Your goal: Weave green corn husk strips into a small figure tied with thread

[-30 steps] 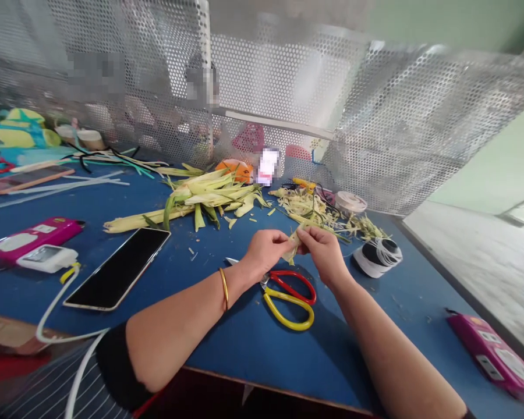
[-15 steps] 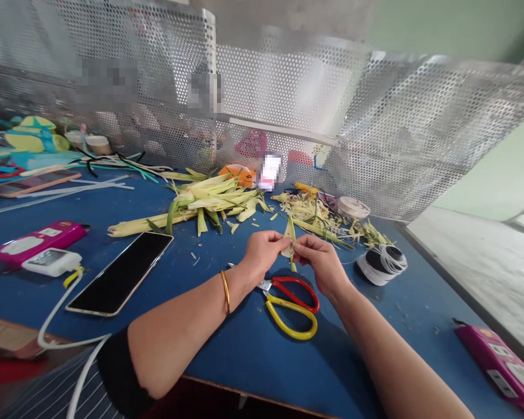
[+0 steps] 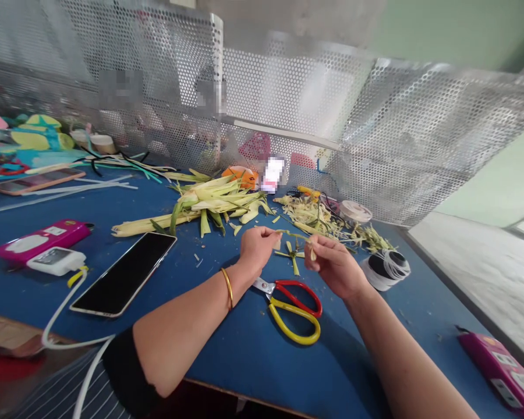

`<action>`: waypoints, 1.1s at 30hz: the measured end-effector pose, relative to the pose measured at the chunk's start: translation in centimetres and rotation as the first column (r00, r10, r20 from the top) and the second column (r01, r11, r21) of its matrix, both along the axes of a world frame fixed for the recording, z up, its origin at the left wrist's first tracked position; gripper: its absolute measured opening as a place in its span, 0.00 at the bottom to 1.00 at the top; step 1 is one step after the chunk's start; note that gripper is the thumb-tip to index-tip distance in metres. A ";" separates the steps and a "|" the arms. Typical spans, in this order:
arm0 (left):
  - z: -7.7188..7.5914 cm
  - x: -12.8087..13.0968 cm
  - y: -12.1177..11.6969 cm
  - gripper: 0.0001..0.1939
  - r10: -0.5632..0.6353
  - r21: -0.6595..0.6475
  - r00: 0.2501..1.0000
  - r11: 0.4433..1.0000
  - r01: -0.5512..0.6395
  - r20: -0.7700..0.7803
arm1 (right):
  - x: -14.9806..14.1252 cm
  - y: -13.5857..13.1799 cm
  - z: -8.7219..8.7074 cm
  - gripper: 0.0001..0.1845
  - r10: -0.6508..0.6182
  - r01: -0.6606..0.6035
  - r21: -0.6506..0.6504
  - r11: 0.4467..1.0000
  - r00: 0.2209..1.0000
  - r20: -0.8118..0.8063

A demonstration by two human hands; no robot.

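My left hand (image 3: 257, 251), with a gold bangle on the wrist, pinches one end of a thin pale-green corn husk strip (image 3: 291, 234). My right hand (image 3: 335, 265) has its fingers closed around the other end, and a pale husk bit pokes out between them. The strip spans the gap between both hands. Just beneath lies a small cross-shaped husk piece (image 3: 294, 254) on the blue table. Scissors (image 3: 297, 336) with one red and one yellow handle rest nearer me, their blades partly under my left wrist.
Corn husks (image 3: 218, 201) are heaped ahead, with husk scraps (image 3: 308, 210) to their right. A thread spool (image 3: 385, 270) stands beside my right forearm. Leftward are a black-screened phone (image 3: 124, 273), a white cable (image 3: 48, 326) and a magenta power strip (image 3: 39, 241). Another magenta power strip (image 3: 500, 369) is at right.
My hands have moved apart, stretching a husk strip between them. The wider husk piece they were pinching close together is no longer spread out; the cross-shaped piece now shows below.
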State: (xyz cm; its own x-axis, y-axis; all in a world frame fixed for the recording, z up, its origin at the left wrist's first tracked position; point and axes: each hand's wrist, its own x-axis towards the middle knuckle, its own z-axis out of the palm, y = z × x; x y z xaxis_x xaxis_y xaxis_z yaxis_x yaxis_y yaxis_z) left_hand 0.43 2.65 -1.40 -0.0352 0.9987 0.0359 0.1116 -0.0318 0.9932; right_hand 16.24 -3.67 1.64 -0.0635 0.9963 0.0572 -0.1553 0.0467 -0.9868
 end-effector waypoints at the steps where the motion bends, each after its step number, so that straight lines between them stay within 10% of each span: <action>1: 0.1 0.0 0.1 0.09 -0.001 -0.026 0.999 1.000 0.002 0.032 | 0.1 -0.4 0.2 0.17 0.130 -0.128 -0.052 0.990 0.991 0.039; 4: 0.4 -0.1 0.1 0.08 0.039 -0.139 0.993 0.990 -0.023 0.115 | 0.1 -1.8 0.8 0.17 0.506 -0.464 -0.233 0.855 0.844 0.176; 8: 1.1 -0.2 -0.3 0.09 0.035 -0.240 0.982 0.971 0.010 0.184 | 0.1 -2.4 1.3 0.16 0.678 -0.594 -0.354 0.722 0.711 0.189; 10: 1.5 -0.1 -0.7 0.09 -0.026 -0.263 0.981 0.962 0.077 0.190 | 0.7 -1.4 1.2 0.16 0.562 -0.511 -0.274 0.815 0.811 0.162; 12: 1.7 0.2 -1.3 0.09 -0.097 -0.276 0.976 0.949 0.149 0.193 | 2.0 0.1 0.9 0.17 0.148 -0.144 -0.058 0.988 0.988 0.054; 16: 1.6 0.7 -2.2 0.10 -0.190 -0.260 0.964 0.937 0.235 0.187 | 4.0 2.6 -0.4 0.22 -0.390 0.385 -0.114 0.916 0.920 -0.023; 22: 0.6 1.2 -2.7 0.13 -0.304 -0.137 0.945 0.938 0.319 0.121 | 0.1 1.4 -1.6 0.16 -0.185 0.174 0.070 0.982 0.962 0.202; 33: 1.4 1.2 -3.3 0.11 -0.435 -0.126 0.899 0.890 0.438 0.053 | -0.2 1.2 -1.1 0.19 -0.324 0.325 -0.006 0.946 0.945 0.046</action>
